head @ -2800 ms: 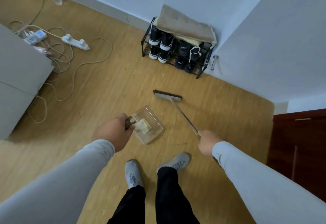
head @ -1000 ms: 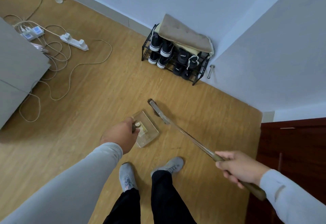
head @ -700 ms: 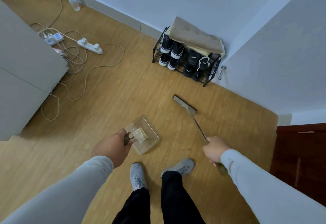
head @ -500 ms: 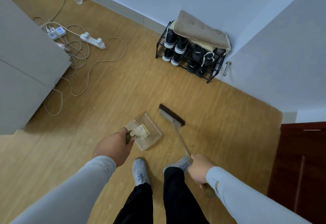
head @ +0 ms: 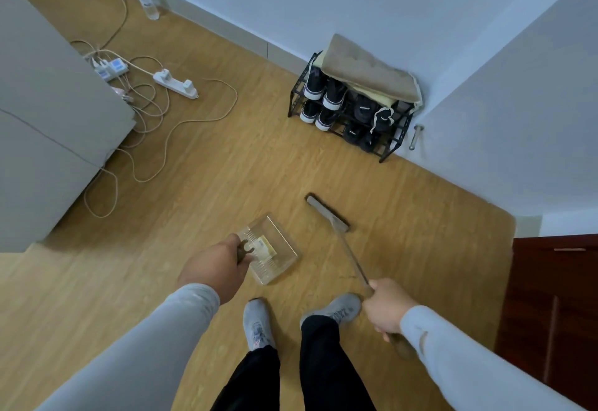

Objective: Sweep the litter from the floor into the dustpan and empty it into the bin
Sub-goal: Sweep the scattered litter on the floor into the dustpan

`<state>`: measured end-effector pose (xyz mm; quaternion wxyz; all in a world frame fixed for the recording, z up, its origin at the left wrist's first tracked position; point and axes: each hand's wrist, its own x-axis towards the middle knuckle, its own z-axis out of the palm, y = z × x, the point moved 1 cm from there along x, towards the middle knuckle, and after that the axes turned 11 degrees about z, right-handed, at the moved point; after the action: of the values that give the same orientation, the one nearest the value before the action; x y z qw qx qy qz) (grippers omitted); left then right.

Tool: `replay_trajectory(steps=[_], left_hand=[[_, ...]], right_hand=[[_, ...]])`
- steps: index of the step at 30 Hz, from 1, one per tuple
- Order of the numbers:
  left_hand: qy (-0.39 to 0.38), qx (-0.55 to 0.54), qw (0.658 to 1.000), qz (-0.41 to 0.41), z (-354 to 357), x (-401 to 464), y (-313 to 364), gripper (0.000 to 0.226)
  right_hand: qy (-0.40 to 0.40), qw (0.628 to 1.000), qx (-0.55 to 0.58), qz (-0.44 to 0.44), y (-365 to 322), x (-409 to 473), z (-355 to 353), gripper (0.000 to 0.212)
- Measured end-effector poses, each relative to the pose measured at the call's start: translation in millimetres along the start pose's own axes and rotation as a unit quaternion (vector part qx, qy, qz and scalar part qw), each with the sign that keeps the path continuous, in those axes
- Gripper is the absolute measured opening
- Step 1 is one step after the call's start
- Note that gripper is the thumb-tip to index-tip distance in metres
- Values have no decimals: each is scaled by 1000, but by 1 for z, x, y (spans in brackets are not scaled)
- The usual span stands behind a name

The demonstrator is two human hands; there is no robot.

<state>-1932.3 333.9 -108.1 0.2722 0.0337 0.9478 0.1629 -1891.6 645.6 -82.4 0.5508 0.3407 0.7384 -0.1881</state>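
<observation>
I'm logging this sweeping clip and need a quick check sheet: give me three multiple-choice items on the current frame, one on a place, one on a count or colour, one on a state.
1. Where does the shoe rack stand?
A. in the corner where the two walls meet
B. against the grey cabinet
C. beside the dark wooden door

2. How many power strips lie on the floor?
A. one
B. two
C. four

3. What is in the clear dustpan?
A. nothing
B. a yellowish piece of litter
C. a shoe

Answers:
1 A, the rack sits against the back wall, right at the corner.
2 B, one power strip lies in the open and a second by the cabinet.
3 B, the litter lies inside near the handle that the left hand grips.
</observation>
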Motion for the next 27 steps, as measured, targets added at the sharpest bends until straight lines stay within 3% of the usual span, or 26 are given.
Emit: replay_trajectory(steps=[4,6,10,21,27], left_hand=[[-1,-1,1000,4,1,2,-4,22],[-4,-7,1000,5,1,0,-5,22],[-17,-28,999,10,-5,-13,-19,23],[37,-71,994,-69,-52,-23,-71,22],[41,-63,992,-101,-73,2,-75,22]], right_hand=[[-51,998,-35,-4,-16,-20,20,64],[-100,994,29,-13,-9,-31,7,59],[-113,981,155,10,4,-57,-26,59],[25,992,109,-50,-67,-53,-41,68],[61,996,30,-53,-144,-1,-81,49]])
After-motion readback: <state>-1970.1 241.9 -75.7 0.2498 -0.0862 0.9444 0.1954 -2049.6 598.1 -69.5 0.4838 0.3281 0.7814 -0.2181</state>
